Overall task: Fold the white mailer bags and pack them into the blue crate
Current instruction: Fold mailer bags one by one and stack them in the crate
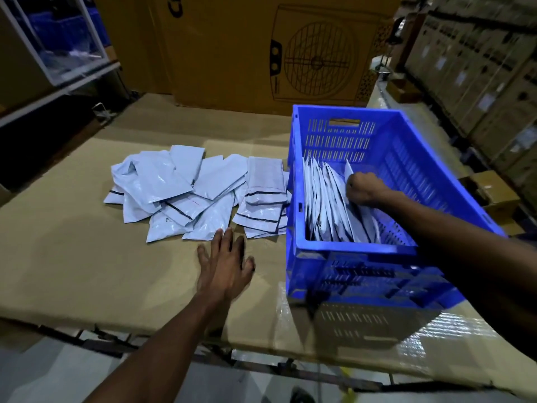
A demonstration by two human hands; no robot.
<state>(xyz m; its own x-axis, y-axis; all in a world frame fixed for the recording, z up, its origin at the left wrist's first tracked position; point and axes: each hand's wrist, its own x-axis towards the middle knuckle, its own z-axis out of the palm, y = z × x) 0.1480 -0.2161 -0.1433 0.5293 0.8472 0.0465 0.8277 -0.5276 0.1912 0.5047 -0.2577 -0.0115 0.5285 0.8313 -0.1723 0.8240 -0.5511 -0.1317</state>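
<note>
Hands (225, 257) by crate (348, 251), mailers (180, 193)

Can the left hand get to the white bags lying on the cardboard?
Probably yes: the open left hand lies flat on the brown cardboard tabletop, its fingertips beside the loose white plastic mailer bags, nothing between them.

Your left hand (225, 263) is extended forward, palm down, with fingers straight and spread. Your left forearm runs diagonally from the lower left. Your right hand (363, 189) is curled, knuckles up, fingers hidden. Your right forearm enters from the right edge, angled downward.
</note>
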